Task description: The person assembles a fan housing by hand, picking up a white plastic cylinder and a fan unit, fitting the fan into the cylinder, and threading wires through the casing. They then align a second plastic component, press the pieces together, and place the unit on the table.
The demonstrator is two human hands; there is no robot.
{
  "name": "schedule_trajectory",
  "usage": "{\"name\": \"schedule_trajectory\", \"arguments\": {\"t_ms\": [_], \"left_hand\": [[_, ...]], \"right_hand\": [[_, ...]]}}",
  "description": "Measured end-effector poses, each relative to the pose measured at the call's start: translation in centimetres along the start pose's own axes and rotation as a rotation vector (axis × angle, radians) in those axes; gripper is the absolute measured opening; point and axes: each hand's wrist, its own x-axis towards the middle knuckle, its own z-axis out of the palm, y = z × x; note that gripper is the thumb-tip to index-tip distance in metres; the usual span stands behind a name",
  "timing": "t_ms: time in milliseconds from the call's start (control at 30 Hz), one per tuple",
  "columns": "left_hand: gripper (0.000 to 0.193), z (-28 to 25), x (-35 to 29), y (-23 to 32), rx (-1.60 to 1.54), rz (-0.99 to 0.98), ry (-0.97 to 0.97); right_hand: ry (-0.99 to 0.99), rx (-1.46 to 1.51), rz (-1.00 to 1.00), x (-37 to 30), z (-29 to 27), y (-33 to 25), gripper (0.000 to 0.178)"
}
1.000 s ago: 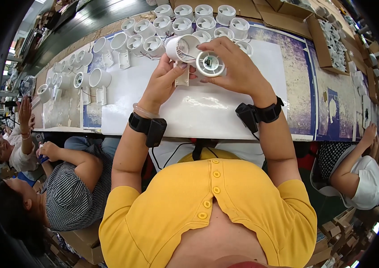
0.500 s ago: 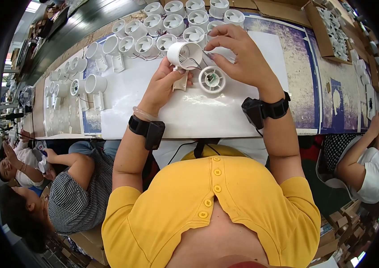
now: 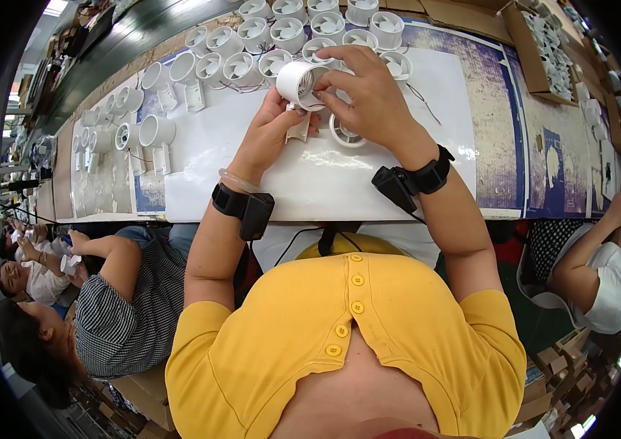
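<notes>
My left hand (image 3: 272,130) is closed around a white cylindrical fan housing (image 3: 296,82) with a flat handle piece (image 3: 299,132) below it. The housing is tilted, its open end facing right. My right hand (image 3: 369,95) reaches to that opening, with its thumb and fingertips bent together at the rim and partly inside; what they pinch is too small to make out. Under the right hand, a round white spoked part (image 3: 345,134) lies on the white sheet, half hidden by the hand.
Several white fan units (image 3: 286,33) with wires stand in rows at the back. More white housings with handles (image 3: 157,132) stand at the left. A cardboard box (image 3: 537,58) of small white parts sits at the back right. Co-workers sit on both sides, one in a checked top (image 3: 131,307).
My right hand has moved left and down from beside the housing to its opening, now covering part of the round spoked part. My left hand still holds the housing, almost unmoved.
</notes>
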Motion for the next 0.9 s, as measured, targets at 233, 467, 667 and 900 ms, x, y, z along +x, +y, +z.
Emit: {"name": "schedule_trajectory", "arguments": {"t_ms": [233, 467, 667, 900], "left_hand": [[0.048, -0.1, -0.1, -0.2, -0.015, 0.073, 0.023], [0.047, -0.3, 0.1, -0.4, 0.112, 0.135, 0.059], [0.05, -0.1, -0.1, -0.1, 0.094, 0.1, 0.051], [0.046, -0.3, 0.0, -0.2, 0.08, 0.101, 0.03]], "right_hand": [[-0.06, 0.131, 0.012, -0.3, 0.3, -0.1, 0.007], [-0.086, 0.075, 0.035, -0.5, 0.6, -0.8, 0.01], [-0.07, 0.082, 0.076, -0.5, 1.1, -1.0, 0.01], [-0.103, 0.074, 0.135, -0.7, 1.0, -0.8, 0.01]]}}
